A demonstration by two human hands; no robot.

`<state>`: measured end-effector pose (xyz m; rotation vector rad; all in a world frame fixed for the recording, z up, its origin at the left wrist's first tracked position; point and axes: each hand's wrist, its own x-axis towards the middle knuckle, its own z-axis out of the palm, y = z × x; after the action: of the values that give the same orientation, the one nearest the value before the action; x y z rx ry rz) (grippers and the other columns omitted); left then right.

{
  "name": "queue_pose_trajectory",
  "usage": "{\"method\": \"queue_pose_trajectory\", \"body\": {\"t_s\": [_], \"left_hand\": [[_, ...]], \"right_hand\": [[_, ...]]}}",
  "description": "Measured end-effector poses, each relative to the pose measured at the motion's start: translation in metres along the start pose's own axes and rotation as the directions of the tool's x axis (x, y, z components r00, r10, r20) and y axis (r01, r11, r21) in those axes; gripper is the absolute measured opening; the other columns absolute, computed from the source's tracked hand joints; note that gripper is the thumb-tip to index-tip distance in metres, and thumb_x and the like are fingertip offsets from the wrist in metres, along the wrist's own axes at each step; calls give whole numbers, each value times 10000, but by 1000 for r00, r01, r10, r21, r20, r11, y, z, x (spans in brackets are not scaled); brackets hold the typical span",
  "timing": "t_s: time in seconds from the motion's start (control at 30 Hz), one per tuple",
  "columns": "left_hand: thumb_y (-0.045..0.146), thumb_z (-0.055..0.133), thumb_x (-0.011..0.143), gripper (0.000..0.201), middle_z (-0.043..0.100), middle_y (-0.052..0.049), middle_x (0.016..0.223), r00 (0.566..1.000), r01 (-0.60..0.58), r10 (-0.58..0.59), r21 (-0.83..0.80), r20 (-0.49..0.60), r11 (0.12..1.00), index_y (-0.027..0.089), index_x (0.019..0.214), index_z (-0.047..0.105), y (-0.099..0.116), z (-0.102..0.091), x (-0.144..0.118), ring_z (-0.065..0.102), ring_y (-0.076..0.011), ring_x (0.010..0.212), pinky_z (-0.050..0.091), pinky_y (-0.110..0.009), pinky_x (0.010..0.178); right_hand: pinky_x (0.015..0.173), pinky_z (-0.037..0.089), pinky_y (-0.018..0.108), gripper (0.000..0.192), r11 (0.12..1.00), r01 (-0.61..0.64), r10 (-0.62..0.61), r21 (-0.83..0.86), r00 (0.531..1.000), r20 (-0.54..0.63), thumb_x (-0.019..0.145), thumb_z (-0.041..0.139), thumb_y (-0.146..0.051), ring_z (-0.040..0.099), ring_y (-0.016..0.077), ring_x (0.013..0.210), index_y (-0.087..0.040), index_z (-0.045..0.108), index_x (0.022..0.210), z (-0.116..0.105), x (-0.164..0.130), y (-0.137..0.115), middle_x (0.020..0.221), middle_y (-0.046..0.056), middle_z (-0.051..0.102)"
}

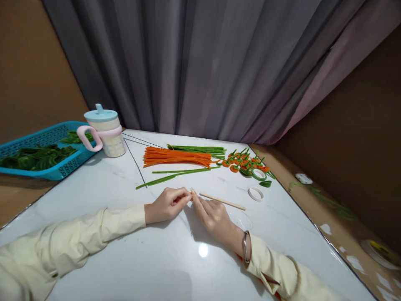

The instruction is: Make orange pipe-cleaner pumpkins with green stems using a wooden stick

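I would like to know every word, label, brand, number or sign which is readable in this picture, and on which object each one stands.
No word, label, brand, number or sign can be read here.
Lidded cup: faint pattern on its body, too blurred to tell whether it is writing.
Small white object beyond the table's right edge: blue marks, too small to read.
White ring: no lettering visible.

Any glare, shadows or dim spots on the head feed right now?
Head view: soft shadows under left hand and right hand; round glare on white tabletop below them. Same view: brown panel at right dim; pinched orange piece too small to see clearly.
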<state>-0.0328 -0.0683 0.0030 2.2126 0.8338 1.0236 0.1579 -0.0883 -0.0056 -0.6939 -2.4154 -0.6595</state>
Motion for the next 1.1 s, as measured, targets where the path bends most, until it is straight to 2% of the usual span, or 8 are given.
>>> {"method": "queue_pose_trajectory", "body": {"t_s": [0.23,0.43,0.57,0.7,0.8,0.97,1.1], "left_hand": [[316,403,904,294,439,36,558,996,91,-89,-65,29,994,141,710,538,4,-2,2,332,-80,493,277,-203,469],[356,441,886,294,397,49,552,978,205,-194,-217,75,954,139,710,531,11,-3,4,295,-77,493,242,-209,456],[391,481,870,285,323,75,514,950,314,-282,-392,138,865,148,723,511,11,-2,4,253,-73,456,202,-216,434],[408,517,848,285,308,81,502,909,415,-355,-566,220,712,151,725,504,9,0,3,234,-66,439,179,-222,434],[408,541,833,284,308,80,499,887,454,-387,-637,254,623,151,715,511,8,0,4,225,-59,430,174,-222,435],[412,582,821,290,311,83,491,885,453,-394,-656,248,603,136,741,543,7,1,4,226,-53,431,167,-219,432],[417,600,815,298,297,92,478,877,464,-411,-665,250,585,129,752,550,8,2,4,214,-47,424,162,-215,423]], "right_hand": [[432,410,286,539,1000,-7,7,-3,1000,-16,883,334,-4,533,160,533,77,182,1394,1,0,1,755,95,629],[426,411,292,512,1000,-11,11,0,1000,-8,893,339,-15,539,161,538,64,215,1384,0,1,2,771,99,635],[431,415,288,517,1000,-12,12,0,1000,-22,892,315,-3,538,158,530,60,195,1391,0,1,2,767,98,643],[441,413,283,505,1000,-3,3,-9,999,-38,892,332,-2,536,156,529,72,219,1379,1,1,3,780,113,649],[485,447,279,483,1000,-13,14,10,999,-33,898,336,-4,544,159,550,69,250,1367,2,-1,4,767,110,647],[515,473,293,436,1000,19,-20,-24,1000,-7,888,336,5,572,172,606,90,324,1316,2,-2,5,856,163,660],[490,467,300,389,992,55,-52,-117,998,26,876,347,2,590,192,631,99,412,1246,0,-1,5,855,179,662]]}}
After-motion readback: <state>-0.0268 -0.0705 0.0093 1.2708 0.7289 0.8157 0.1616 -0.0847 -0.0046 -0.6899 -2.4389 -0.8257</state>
